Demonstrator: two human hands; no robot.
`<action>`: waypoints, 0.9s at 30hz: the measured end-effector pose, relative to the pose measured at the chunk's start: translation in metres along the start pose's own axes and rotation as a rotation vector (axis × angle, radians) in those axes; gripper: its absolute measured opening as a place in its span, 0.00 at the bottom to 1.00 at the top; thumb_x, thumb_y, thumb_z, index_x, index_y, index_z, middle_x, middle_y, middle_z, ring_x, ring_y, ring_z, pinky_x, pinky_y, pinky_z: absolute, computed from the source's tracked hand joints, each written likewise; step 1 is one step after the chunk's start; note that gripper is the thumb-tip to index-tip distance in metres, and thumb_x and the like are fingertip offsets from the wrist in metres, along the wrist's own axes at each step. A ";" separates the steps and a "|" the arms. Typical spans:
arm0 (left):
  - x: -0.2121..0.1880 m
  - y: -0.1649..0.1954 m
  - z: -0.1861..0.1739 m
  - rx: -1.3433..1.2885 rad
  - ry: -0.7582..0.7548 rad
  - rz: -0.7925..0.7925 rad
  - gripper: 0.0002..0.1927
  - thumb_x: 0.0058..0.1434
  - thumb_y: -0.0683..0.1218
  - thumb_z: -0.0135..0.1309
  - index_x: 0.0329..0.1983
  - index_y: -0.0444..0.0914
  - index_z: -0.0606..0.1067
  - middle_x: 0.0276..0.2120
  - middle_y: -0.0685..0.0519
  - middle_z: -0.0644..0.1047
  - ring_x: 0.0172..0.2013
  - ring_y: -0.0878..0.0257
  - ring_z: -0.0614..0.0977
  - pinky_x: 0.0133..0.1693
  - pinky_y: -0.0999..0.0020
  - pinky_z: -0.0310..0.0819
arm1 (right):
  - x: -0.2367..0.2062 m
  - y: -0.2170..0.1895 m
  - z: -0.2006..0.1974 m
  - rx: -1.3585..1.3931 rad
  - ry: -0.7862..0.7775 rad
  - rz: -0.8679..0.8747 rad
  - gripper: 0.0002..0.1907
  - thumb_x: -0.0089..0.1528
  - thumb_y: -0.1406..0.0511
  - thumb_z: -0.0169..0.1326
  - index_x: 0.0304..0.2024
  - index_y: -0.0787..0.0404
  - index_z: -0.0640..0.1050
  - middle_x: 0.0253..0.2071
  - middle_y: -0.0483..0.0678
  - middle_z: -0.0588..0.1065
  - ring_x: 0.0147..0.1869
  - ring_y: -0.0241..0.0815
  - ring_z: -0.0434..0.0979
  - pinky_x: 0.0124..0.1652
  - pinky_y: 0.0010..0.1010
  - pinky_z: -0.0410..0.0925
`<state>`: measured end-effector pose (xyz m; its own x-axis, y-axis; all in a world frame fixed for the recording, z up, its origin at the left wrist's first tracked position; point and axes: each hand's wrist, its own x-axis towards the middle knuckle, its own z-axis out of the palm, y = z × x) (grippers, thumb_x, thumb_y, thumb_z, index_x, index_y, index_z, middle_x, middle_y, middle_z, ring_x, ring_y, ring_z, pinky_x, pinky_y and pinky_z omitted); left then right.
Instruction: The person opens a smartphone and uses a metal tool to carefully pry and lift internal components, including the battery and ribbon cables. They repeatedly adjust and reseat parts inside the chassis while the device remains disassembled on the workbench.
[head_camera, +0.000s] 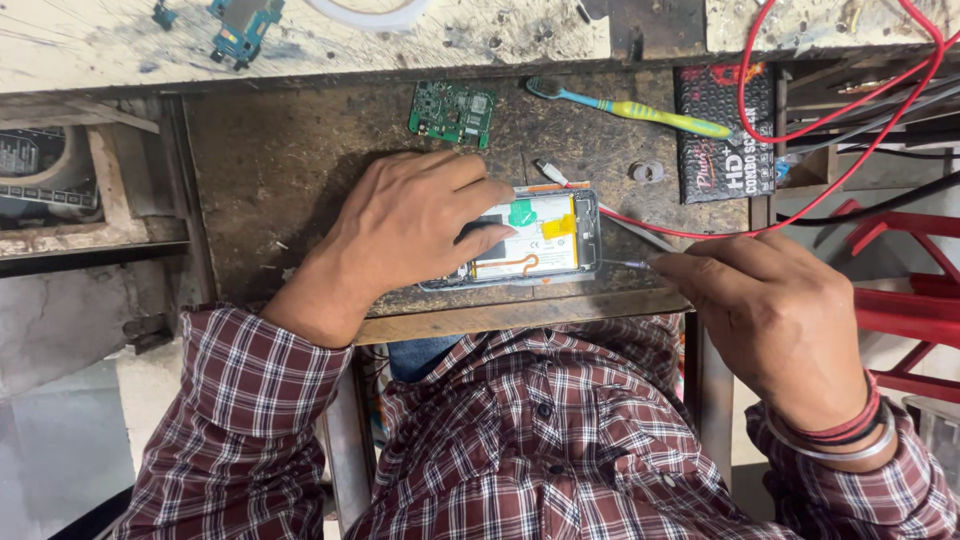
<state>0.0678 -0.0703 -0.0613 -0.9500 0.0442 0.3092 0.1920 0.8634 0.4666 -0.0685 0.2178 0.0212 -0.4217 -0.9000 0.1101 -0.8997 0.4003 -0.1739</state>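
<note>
An opened phone (545, 240) with its back off lies on a dark worn workbench (270, 180), showing a white battery, a green tab and a yellow tab. My left hand (405, 225) rests on the phone's left half and holds it down. My right hand (775, 310) pinches a thin metal probe (625, 264) whose tip touches the phone's right edge. A red wire (700, 235) runs from the phone's top right toward the right.
A green circuit board (452, 112) lies above the phone. A blue and yellow toothbrush (630, 110) and a black packet (725, 130) sit at the upper right. Red and black cables cross the right side over red metal bars (900, 300).
</note>
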 end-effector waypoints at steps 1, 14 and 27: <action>0.000 -0.001 0.001 0.000 0.000 -0.002 0.16 0.61 0.55 0.63 0.44 0.40 0.81 0.32 0.52 0.75 0.34 0.56 0.80 0.36 0.58 0.77 | -0.001 0.000 0.001 -0.002 -0.012 0.002 0.12 0.56 0.69 0.64 0.43 0.52 0.86 0.36 0.43 0.79 0.38 0.45 0.78 0.38 0.36 0.71; -0.003 -0.009 0.010 0.008 0.000 0.011 0.17 0.59 0.55 0.65 0.44 0.40 0.82 0.30 0.53 0.75 0.32 0.59 0.80 0.32 0.61 0.77 | 0.000 -0.012 0.001 -0.044 -0.047 -0.011 0.14 0.56 0.72 0.61 0.43 0.53 0.84 0.34 0.44 0.78 0.39 0.46 0.78 0.38 0.37 0.71; -0.004 -0.005 0.003 -0.005 0.029 0.017 0.17 0.57 0.53 0.67 0.43 0.40 0.81 0.32 0.53 0.75 0.34 0.57 0.80 0.34 0.60 0.77 | 0.025 -0.045 -0.011 -0.575 -0.270 -0.479 0.13 0.53 0.64 0.53 0.40 0.59 0.78 0.33 0.45 0.69 0.36 0.40 0.71 0.35 0.31 0.70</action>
<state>0.0700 -0.0737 -0.0674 -0.9391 0.0441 0.3409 0.2092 0.8602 0.4650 -0.0395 0.1796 0.0426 0.0015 -0.9780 -0.2086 -0.9245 -0.0809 0.3726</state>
